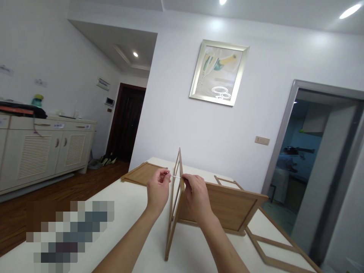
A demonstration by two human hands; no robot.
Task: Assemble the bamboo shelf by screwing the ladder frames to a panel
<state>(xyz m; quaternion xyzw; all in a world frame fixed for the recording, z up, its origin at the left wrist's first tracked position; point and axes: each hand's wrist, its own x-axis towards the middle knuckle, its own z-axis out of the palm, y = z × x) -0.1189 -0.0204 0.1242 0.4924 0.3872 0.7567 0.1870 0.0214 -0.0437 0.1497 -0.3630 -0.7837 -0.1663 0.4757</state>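
Note:
My left hand (158,188) is closed, its fingertips pinching one end of a thin metal rod (176,176) that looks like a hex key. The rod runs level to the upright wooden frame (168,239), which stands on edge on the white table. On the frame's other side, my right hand (198,194) has its thumb and fingers closed at the frame's edge, near the rod's tip. A wooden panel (227,206) stands on edge behind my right hand, meeting the upright frame roughly at a right angle. The rod's exact contact point is hidden by my fingers.
Another wooden panel (142,173) lies at the table's far left. An open wooden frame (260,250) lies on the white table (133,231) at right. A white cabinet (51,148) stands left. Beyond the doorway at right, a person (281,178) is partly visible.

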